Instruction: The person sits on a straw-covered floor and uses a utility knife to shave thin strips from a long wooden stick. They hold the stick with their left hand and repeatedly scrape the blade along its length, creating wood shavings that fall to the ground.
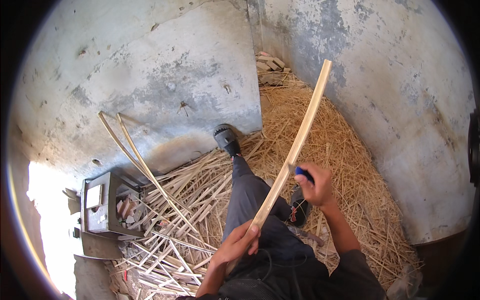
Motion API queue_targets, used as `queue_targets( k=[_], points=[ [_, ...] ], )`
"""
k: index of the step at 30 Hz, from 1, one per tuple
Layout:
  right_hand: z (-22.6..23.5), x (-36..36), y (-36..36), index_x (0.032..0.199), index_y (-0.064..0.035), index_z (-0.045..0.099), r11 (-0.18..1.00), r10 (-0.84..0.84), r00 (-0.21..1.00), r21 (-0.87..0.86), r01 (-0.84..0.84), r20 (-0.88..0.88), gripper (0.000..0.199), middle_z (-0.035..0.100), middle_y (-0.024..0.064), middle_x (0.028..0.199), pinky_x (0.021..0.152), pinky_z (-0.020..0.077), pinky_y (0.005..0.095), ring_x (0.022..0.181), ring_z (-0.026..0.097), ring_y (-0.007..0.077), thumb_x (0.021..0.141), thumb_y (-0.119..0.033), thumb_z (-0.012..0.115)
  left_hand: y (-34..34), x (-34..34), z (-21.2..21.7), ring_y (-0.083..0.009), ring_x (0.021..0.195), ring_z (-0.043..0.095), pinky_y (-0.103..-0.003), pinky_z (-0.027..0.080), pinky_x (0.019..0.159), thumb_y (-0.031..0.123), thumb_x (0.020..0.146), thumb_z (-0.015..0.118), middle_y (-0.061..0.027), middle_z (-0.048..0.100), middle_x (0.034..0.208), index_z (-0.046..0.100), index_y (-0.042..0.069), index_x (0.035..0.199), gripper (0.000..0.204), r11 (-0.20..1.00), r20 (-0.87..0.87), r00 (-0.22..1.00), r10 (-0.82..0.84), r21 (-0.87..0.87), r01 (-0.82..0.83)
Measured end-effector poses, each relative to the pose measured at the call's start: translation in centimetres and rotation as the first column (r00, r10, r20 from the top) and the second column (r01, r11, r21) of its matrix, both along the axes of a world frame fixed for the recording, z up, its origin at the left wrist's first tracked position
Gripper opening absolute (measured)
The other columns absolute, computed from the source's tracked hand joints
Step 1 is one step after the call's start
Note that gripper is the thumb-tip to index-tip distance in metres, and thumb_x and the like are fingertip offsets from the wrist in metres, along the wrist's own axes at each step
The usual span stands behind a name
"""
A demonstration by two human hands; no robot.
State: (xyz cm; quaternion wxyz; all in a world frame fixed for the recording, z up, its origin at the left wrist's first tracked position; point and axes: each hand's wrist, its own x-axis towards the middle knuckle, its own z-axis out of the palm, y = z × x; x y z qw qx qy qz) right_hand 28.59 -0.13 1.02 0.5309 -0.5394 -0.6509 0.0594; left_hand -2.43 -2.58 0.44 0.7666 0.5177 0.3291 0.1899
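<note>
Bamboo strip slants up from our lap; our left hand grips its lower end. Our right hand clenches a blue-handled knife against the strip, above straw.

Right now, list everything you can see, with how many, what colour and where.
bamboo strip: one, pale tan, held slanting up toward the corner
knife handle: one, blue, in right fist against the strip
leaning strips: two, tan, against left wall
cut strips: many, tan, floor at left
shavings: heap, straw-yellow, right corner
concrete block: one, grey, lower left
shoe: one, dark, centre
left hand: grips strip's lower end
right hand: closed on knife handle
</note>
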Motion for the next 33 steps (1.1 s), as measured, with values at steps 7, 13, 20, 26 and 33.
queue_targets(
  k=[7, 13, 20, 26, 33],
  points=[
    [-0.4, -3.3, -1.6, 0.103, -0.0036, 0.074, 0.992, 0.112, 0.984, 0.043, -0.119, 0.138, 0.031, 0.072, 0.0101, 0.084, 0.060, 0.0571, 0.0388, 0.068, 0.073, 0.0294, 0.098, -0.033, 0.079, 0.1, 1.9, 2.5, -0.0127, 0.063, 0.054, -0.031, 0.043, 0.058, 0.037, 0.118, 0.049, -0.0036, 0.055, 0.071, 0.057, 0.006, 0.104, 0.035, 0.930, -0.221, 0.953, 0.205, 0.349, -0.119],
    [0.8, -4.1, -2.2, 0.104, -0.0051, 0.075, 0.992, 0.118, 0.972, 0.018, -0.124, 0.205, 0.032, 0.072, 0.0085, 0.083, 0.058, 0.0564, 0.0371, 0.067, 0.073, 0.0276, 0.098, -0.036, 0.079, -0.1, 3.0, 2.0, -0.0429, 0.064, 0.063, -0.050, 0.045, 0.057, 0.032, 0.110, 0.067, -0.0231, 0.060, 0.066, 0.057, 0.001, 0.108, 0.033, 0.721, -0.292, 0.870, 0.396, 0.686, -0.097],
    [1.1, -4.5, -2.3, 0.104, -0.0071, 0.076, 0.995, 0.088, 0.965, 0.033, -0.099, 0.247, 0.032, 0.071, 0.0065, 0.080, 0.055, 0.0548, 0.0373, 0.065, 0.072, 0.0261, 0.098, -0.038, 0.078, 0.0, 3.3, 2.5, -0.0548, 0.065, 0.064, -0.057, 0.044, 0.054, 0.029, 0.108, 0.069, -0.0295, 0.061, 0.064, 0.056, 0.000, 0.107, 0.032, 0.665, -0.291, 0.852, 0.436, 0.742, -0.086],
    [1.7, -4.5, -2.1, 0.102, -0.0090, 0.076, 0.995, 0.059, 0.957, 0.056, -0.078, 0.284, 0.032, 0.068, 0.0053, 0.076, 0.054, 0.0529, 0.0370, 0.061, 0.070, 0.0247, 0.098, -0.040, 0.078, -0.2, 3.1, 3.3, -0.0563, 0.067, 0.063, -0.059, 0.044, 0.054, 0.028, 0.109, 0.067, -0.0307, 0.061, 0.066, 0.054, 0.000, 0.105, 0.032, 0.642, -0.300, 0.847, 0.439, 0.764, -0.062],
    [1.7, -4.8, -1.6, 0.098, -0.0101, 0.075, 0.991, 0.062, 0.951, 0.097, -0.095, 0.304, 0.032, 0.062, 0.0042, 0.071, 0.051, 0.0493, 0.0377, 0.057, 0.066, 0.0240, 0.097, -0.042, 0.078, -0.6, 2.1, 3.0, -0.0585, 0.070, 0.059, -0.061, 0.043, 0.061, 0.034, 0.111, 0.061, -0.0321, 0.059, 0.072, 0.056, -0.001, 0.109, 0.035, 0.695, -0.336, 0.846, 0.415, 0.716, -0.057]
  ],
)
